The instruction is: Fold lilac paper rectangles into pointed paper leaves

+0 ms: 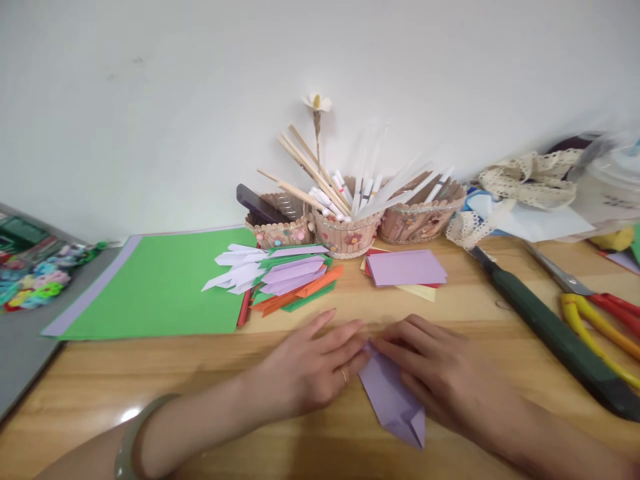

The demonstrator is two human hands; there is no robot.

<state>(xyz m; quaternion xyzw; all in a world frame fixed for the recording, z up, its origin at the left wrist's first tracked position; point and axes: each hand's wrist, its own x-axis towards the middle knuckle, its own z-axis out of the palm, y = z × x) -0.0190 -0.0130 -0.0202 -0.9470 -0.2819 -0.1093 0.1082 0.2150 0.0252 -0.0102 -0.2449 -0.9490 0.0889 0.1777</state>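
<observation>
A partly folded sheet of purple paper (pixel 389 387) lies on the wooden table between my hands, its upper end narrowed and a small flap raised at its lower end. My left hand (pixel 315 363) presses its fingertips to the upper left edge of the paper, with the outer fingers stretched away. At the top corner, my right hand (pixel 445 363) pinches the sheet and covers part of its right side. Just beyond my hands is a pile of folded paper pieces (pixel 295 277) in purple, green, orange and white. Flat purple paper rectangles (pixel 407 268) lie stacked over red and yellow ones.
Large green sheets (pixel 165 287) are at the left, near colourful fuzzy pieces (pixel 45 280). Along the wall stand decorated baskets (pixel 347 237) with sticks and markers. To the right are a dark green-handled tool (pixel 545 327), scissors (pixel 580 290) and lace ribbon (pixel 530 180).
</observation>
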